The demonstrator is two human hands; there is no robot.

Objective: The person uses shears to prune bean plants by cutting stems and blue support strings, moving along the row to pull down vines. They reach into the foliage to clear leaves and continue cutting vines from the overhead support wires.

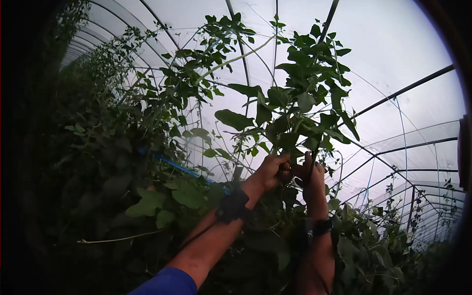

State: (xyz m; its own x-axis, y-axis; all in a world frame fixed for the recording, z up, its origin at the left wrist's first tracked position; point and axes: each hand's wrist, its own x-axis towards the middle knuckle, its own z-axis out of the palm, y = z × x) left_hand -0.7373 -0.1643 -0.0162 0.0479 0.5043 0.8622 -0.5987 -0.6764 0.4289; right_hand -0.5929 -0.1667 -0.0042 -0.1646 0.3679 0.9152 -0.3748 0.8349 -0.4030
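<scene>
Both arms reach up into a leafy climbing vine [295,105] in the middle of the head view. My left hand [273,172] is closed, its fingers curled in at the lower stems of the vine. Close beside it, my right hand [310,179] also has its fingers bent around the stems, with a dark strand running down across it. The two hands nearly touch, below the broad green leaves. Fingertips and the exact spot of the grip are partly hidden by shadow and foliage.
Metal hoops [405,89] carry a pale plastic cover [388,49] overhead. A blue cord [182,168] crosses the foliage at left, and thin blue strings [404,132] hang at right. Dense plants [187,194] fill both sides. A cut-looking pale stem [118,239] sticks out at lower left.
</scene>
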